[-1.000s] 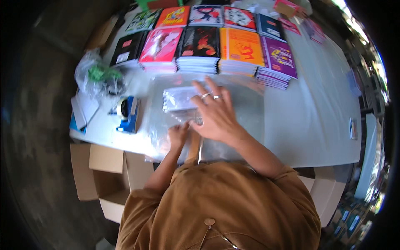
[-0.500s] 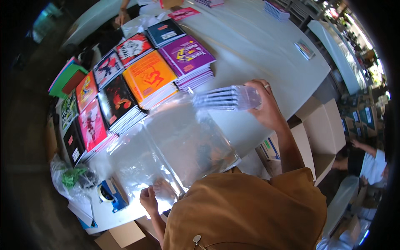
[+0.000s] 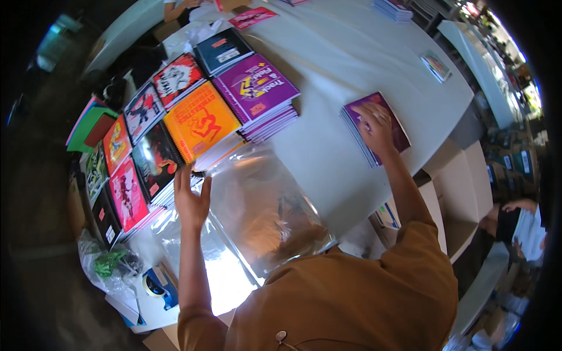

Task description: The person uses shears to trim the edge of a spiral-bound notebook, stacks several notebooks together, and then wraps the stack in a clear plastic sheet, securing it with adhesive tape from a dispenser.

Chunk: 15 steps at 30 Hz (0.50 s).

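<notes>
My right hand (image 3: 376,126) lies on top of a small pile of dark purple spiral notebooks (image 3: 398,133) at the right of the table, its fingers spread over the cover. Reaching forward, my left hand (image 3: 192,196) has thumb and fingers apart and holds nothing. It is at the near corner of a stack of black spiral notebooks (image 3: 153,153), beside the orange notebooks (image 3: 202,123); whether the fingertips touch is unclear. Clear plastic bags (image 3: 263,205) lie flat in front of me, partly under my left forearm.
More notebook stacks stand in rows, including purple ones (image 3: 257,88) and pink ones (image 3: 127,190). A blue tape dispenser (image 3: 167,286) sits near left by a crumpled plastic bag (image 3: 96,257). An open cardboard box (image 3: 459,187) adjoins the table's right edge.
My right hand has laid the notebooks, earlier held edge-on above the bags, flat on the table farther right. My left hand has moved forward from the bags' near edge to the black stack.
</notes>
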Each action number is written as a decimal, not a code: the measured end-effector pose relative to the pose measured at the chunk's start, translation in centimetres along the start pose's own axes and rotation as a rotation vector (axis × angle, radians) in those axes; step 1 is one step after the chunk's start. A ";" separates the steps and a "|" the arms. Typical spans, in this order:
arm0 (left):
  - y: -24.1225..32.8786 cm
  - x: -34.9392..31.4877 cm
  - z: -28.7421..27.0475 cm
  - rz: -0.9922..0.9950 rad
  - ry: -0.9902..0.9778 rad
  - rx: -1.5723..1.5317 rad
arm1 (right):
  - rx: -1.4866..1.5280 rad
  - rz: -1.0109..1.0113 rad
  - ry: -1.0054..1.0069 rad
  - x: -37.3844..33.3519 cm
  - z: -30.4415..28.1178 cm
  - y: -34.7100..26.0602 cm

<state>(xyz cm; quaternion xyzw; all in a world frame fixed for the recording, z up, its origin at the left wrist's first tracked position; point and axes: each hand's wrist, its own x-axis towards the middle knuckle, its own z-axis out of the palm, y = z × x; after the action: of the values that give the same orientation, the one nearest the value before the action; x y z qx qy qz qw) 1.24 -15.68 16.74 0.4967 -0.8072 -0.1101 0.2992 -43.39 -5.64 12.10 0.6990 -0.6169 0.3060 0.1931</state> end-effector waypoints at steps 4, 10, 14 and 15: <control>-1.1 6.7 3.3 0.052 -0.105 0.135 | 0.167 -0.114 -0.185 10.3 7.8 -4.0; -3.5 5.6 8.2 0.192 0.064 0.316 | 0.192 -0.189 -0.511 12.8 11.6 -4.1; -3.3 2.8 1.4 -0.312 0.320 -0.793 | 0.632 -0.004 -0.281 10.7 2.3 -4.8; -2.8 1.6 -1.3 -0.388 0.408 -0.999 | 0.735 0.125 -0.167 9.2 0.3 -5.5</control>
<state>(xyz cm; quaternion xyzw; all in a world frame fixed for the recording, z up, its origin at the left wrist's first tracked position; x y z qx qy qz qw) 3.57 -18.30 17.05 0.4455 -0.4772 -0.4330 0.6215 -37.46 -11.79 18.65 0.7050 -0.5210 0.4601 -0.1406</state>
